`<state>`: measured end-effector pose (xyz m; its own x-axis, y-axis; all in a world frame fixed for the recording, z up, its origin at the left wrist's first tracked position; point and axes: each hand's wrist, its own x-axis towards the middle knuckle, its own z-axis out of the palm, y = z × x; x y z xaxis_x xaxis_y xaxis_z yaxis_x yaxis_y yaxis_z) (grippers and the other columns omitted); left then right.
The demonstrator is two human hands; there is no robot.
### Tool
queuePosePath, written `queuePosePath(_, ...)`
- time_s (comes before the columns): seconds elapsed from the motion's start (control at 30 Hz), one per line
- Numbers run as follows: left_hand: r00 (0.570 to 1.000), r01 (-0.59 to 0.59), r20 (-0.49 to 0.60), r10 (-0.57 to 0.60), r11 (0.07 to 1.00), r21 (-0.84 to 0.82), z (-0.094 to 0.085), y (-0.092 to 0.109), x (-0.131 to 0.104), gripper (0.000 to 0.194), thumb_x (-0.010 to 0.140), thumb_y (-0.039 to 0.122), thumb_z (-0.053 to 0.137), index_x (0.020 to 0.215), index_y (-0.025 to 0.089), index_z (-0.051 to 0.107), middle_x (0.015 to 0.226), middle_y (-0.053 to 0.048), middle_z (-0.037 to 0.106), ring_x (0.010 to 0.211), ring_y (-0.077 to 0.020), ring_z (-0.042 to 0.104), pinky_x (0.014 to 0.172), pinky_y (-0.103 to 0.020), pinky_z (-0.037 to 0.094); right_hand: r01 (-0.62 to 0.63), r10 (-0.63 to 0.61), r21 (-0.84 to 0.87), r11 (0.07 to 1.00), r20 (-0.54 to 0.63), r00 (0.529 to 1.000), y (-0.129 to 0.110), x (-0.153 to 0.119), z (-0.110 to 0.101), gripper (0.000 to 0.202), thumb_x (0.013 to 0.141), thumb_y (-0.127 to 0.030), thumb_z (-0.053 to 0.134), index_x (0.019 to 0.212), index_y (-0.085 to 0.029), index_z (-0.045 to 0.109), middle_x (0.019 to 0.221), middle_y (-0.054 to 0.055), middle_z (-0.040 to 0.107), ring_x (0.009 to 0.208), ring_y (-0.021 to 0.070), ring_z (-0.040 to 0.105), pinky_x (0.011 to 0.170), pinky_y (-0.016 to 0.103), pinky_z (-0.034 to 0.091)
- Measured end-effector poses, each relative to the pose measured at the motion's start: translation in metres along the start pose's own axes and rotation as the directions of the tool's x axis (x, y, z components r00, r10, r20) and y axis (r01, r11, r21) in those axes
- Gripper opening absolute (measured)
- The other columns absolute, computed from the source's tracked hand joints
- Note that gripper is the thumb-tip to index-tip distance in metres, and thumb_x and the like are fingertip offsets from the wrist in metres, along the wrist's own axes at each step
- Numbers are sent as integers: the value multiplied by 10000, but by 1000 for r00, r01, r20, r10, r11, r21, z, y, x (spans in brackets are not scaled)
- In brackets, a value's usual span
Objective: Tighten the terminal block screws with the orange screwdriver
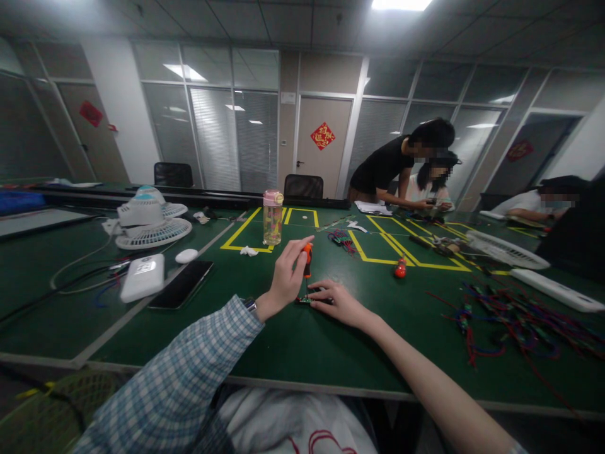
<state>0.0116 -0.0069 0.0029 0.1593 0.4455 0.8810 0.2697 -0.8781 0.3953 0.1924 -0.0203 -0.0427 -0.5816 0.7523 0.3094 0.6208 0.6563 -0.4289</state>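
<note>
My left hand [287, 275] is closed around the orange handle of a screwdriver [307, 268], which stands upright in front of me. The screwdriver's thin shaft points down onto a small green circuit board [305, 301] lying on the table. From the right, my right hand [341, 304] reaches in with its fingertips pressed on the board and a dark part beside the shaft. Just what lies under those fingers is partly hidden. The screwdriver's tip is too small to make out.
A pink-lidded bottle [272, 217] stands beyond my hands. Leftward lie a black phone [182, 285], a white device [142, 277] and a fan [151, 221]. To the right are a red-orange object [400, 268], tangled wires [515, 321] and a white power strip [558, 290]. Several people sit or stand across the table.
</note>
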Motion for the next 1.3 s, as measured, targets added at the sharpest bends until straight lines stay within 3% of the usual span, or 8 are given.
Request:
queuePosePath(0.3, 997, -47, -65, 50, 998, 44, 1, 1, 2, 181, 892, 232, 537, 1053, 202, 617, 904, -29, 532, 829, -138, 525, 762, -270, 449, -6, 6, 4, 1000, -4, 1000, 2, 0, 0, 287, 895, -373, 542, 1096, -246, 703, 1210, 96, 617, 1106, 243, 563, 978, 391, 420)
queuePosePath(0.53, 1000, -5, -8, 5, 1000, -3, 1, 0, 0, 314, 960, 193, 366, 1230, 210, 525, 1050, -62, 584, 966, -157, 551, 850, -303, 446, 8, -8, -5, 1000, -9, 1000, -1, 0, 0, 282, 898, -355, 542, 1095, -234, 704, 1201, 97, 624, 1106, 237, 564, 977, 377, 423)
queuePosePath(0.8, 998, -22, -54, 25, 999, 44, 1, -1, 1, 208, 897, 240, 534, 1089, 198, 604, 895, -26, 534, 822, -134, 524, 767, -265, 443, -8, 8, -4, 1000, -4, 1000, -1, 0, 0, 281, 896, -351, 546, 1091, -228, 706, 1202, 105, 621, 1110, 236, 560, 982, 378, 419)
queuePosePath(1.0, 1000, -9, -2, 9, 1000, -5, 1, 0, -1, 343, 965, 187, 341, 1265, 214, 505, 1045, -59, 575, 942, -149, 543, 839, -296, 444, -4, 4, 6, 1000, -6, 1000, -1, 0, -1, 290, 897, -370, 541, 1097, -235, 703, 1204, 99, 620, 1126, 239, 549, 988, 379, 416)
queuePosePath(1.13, 1000, -18, -25, 18, 1000, -4, 2, 0, -1, 331, 951, 183, 398, 1267, 204, 495, 1031, -55, 591, 917, -141, 550, 825, -286, 446, 3, -3, 2, 1000, -5, 1000, 0, 0, 0, 290, 898, -366, 542, 1097, -229, 702, 1210, 101, 616, 1121, 234, 551, 982, 373, 419)
queuePosePath(1.3, 997, -39, -59, 43, 997, 66, 2, 3, 0, 221, 898, 240, 534, 1108, 199, 591, 919, -30, 544, 840, -138, 531, 773, -272, 449, 1, -1, -1, 1000, -10, 1000, 0, -1, 0, 291, 900, -376, 537, 1097, -237, 703, 1205, 95, 619, 1123, 237, 550, 986, 379, 417)
